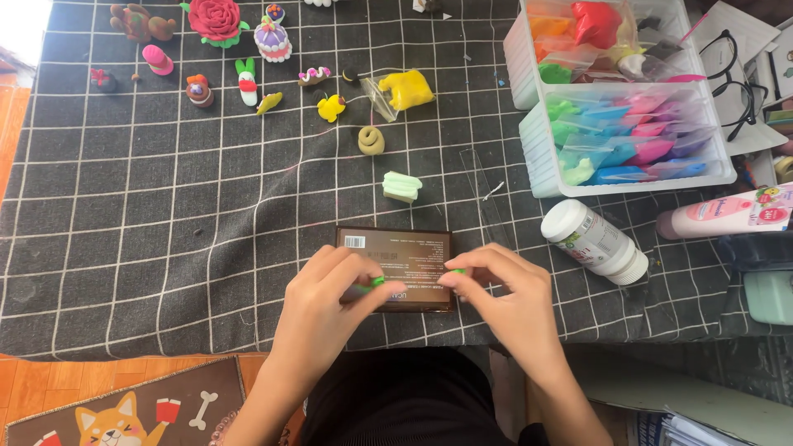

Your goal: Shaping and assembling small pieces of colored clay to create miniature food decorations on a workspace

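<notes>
clay (377, 282): small bright green bits pinched by left hand (330, 293), right hand (504, 293).

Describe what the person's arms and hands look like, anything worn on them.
Both the left hand and right hand are bare: no gloves, rings or watch visible. The forearms are uncovered too, with no sleeves reaching into view. Fingernails look short and unpainted.

You are sitting at a home craft corner, not a workshop. A dark grid-patterned cloth (165, 215) covers the low surface, with small clay figures such as a red rose (215, 18) lined up along its far edge. 2 clear bins (533, 153) hold bagged coloured clay, and a cartoon dog mat (124, 409) lies on the orange wooden floor (33, 384) beside you.
</notes>
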